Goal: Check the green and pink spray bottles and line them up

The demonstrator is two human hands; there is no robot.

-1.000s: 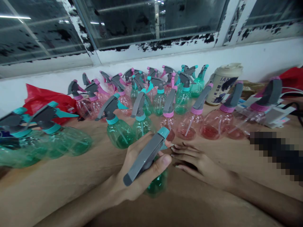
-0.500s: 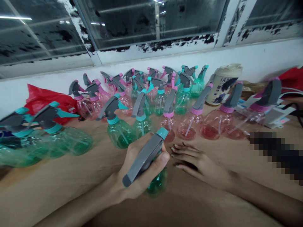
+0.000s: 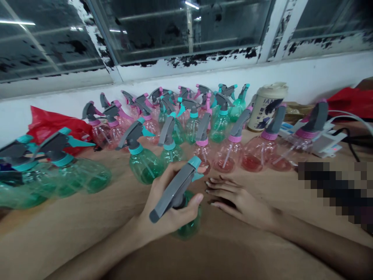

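Observation:
My left hand (image 3: 163, 210) is around the neck of a green spray bottle (image 3: 189, 227) with a grey and teal trigger head, which stands upright on the wooden table. The thumb and index finger are spread on either side of the head; the other fingers are mostly hidden. My right hand (image 3: 236, 198) lies palm down on the table to the right of this bottle, fingers stretched out and holding nothing. Just beyond the hands are another green spray bottle (image 3: 145, 167) and a pink spray bottle (image 3: 225, 159).
Several more pink and green spray bottles (image 3: 192, 124) crowd toward the wall, with a green group (image 3: 84, 175) at the left. A lidded cup (image 3: 266, 109), a white device (image 3: 325, 146) with cables and red plastic bags (image 3: 352, 103) stand around the back.
The thumb and index finger of my left hand have opened away from the trigger head, showing more of the bottle's neck. My right hand stays flat. The view has shifted slightly.

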